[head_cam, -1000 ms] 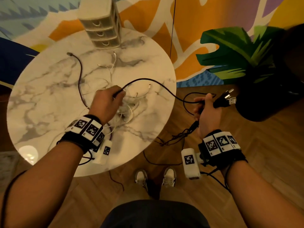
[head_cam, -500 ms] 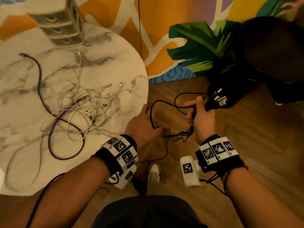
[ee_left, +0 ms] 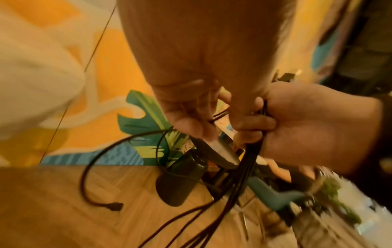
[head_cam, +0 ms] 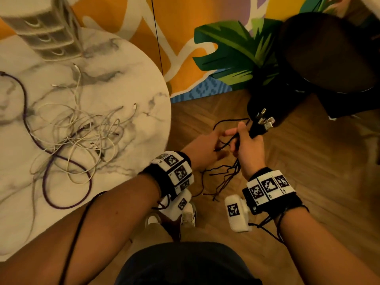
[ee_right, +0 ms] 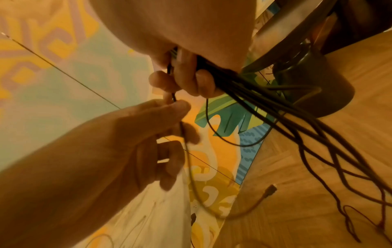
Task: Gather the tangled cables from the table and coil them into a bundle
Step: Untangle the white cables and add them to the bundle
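My right hand [head_cam: 244,138] grips a bundle of black cables [head_cam: 226,173] over the floor, right of the marble table [head_cam: 152,112]. Metal USB plugs [head_cam: 265,121] stick out above the fist and loose strands hang below it. My left hand [head_cam: 216,142] is right beside it and pinches one black cable between thumb and fingers [ee_right: 176,104]. That cable loops down to a free plug [ee_left: 115,205]. In the left wrist view both hands meet at the black cables [ee_left: 250,151]. A tangle of white cables [head_cam: 82,132] and a purple cable [head_cam: 61,161] lie on the table.
A small drawer unit [head_cam: 45,31] stands at the table's far edge. A dark round stool [head_cam: 329,52] stands right of my hands, with its dark base [head_cam: 265,99] just behind them. A painted wall panel [head_cam: 185,38] runs behind. My shoes [head_cam: 187,214] are on the wooden floor.
My left hand has left the tangle on the table and come right to my right hand, bringing a black cable off the table. The right hand has kept hold of its bundle.
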### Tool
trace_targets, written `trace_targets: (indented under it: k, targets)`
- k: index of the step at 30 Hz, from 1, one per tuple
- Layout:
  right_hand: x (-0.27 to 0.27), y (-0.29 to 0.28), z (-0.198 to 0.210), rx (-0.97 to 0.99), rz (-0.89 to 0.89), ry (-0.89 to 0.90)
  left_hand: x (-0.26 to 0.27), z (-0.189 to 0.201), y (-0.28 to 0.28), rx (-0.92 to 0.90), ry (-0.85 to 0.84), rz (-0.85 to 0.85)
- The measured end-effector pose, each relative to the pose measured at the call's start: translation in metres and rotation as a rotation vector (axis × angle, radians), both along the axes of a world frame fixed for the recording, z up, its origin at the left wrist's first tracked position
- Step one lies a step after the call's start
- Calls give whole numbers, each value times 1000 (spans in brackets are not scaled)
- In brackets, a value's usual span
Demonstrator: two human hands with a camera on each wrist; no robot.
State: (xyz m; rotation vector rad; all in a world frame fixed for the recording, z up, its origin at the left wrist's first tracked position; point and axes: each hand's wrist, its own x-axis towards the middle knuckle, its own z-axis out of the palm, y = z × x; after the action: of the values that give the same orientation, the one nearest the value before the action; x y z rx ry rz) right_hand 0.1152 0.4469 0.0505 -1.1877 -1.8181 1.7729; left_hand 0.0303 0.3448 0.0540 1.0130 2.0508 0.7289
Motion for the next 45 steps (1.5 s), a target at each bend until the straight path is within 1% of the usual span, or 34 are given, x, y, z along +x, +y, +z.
trace_targets:
  k: [1, 3, 4, 5, 6, 9, 10, 11, 12, 14, 16, 17, 19, 22, 23, 25, 26, 27, 28, 29, 30, 31, 32, 33, 35, 36, 38, 43, 45]
  targets:
    - [1, 3, 1, -5, 11, 6, -5, -3, 4, 25, 29, 42]
    - [8, 13, 3, -2, 24, 3, -28, -10, 5, 127, 135, 238]
    - [12, 17, 5, 1, 22, 2, -42, -15, 1, 179, 161, 347]
    - [16, 21, 5, 7, 9, 1, -55, -22, -3, 186, 172, 415]
    - [19, 26, 5, 16, -12, 4, -66, -32, -8, 140, 188, 423]
    - [22, 32, 7, 20, -61, 26, -74, -66, -26, -234, 207, 295]
    - [22, 31, 8, 19, -62, 31, -71, -73, -29, -291, 198, 280]
    - [21, 31, 8, 12, -63, 36, -66, -76, -31, -278, 189, 268]
    - [20, 29, 9, 11, -61, 43, -61, -75, -30, -208, 173, 247]
    - [17, 26, 12, 28, -34, 62, -48, -61, -21, -5, 116, 158]
    - [12, 24, 17, 147, 29, 50, -35, -38, -5, 189, 29, 39]
    - [9, 25, 20, 212, 70, 45, -28, -23, 5, 257, -20, -18]
    - [1, 27, 30, 251, 163, 80, -18, 7, 24, 327, -120, -105]
    - [-9, 34, 47, 294, 264, 106, -16, 38, 49, 338, -216, -187]
    - [-11, 37, 55, 270, 278, 108, -16, 46, 55, 344, -267, -176]
    - [-14, 48, 66, 163, 336, 149, -15, 61, 61, 372, -456, -91]
    - [-13, 55, 68, 67, 393, 210, -15, 67, 64, 397, -545, -42]
    - [-11, 59, 68, -55, 456, 274, -17, 73, 65, 419, -601, 8]
    - [-9, 63, 63, -130, 532, 298, -21, 79, 66, 438, -648, 43]
    - [-5, 63, 56, -158, 614, 277, -24, 87, 66, 466, -702, 49]
    - [-2, 60, 45, -104, 675, 211, -27, 92, 66, 493, -752, 41]
    - [-1, 54, 37, -20, 714, 126, -28, 99, 67, 500, -763, 35]
    - [-1, 50, 25, 58, 704, 49, -28, 104, 69, 489, -724, 52]
    - [-3, 46, 10, 118, 668, -11, -27, 109, 72, 468, -630, 78]
    - [-5, 42, -17, 123, 506, -81, -26, 118, 78, 435, -365, 103]
    - [-6, 44, -31, 98, 434, -122, -26, 123, 79, 425, -226, 86]
    - [0, 50, -59, 56, 327, -303, -32, 136, 79, 422, 0, 33]
    - [20, 74, -119, 81, 267, -733, -46, 159, 71, 374, 462, -162]
    - [20, 81, -134, 17, 185, -814, -47, 163, 68, 362, 584, -195]
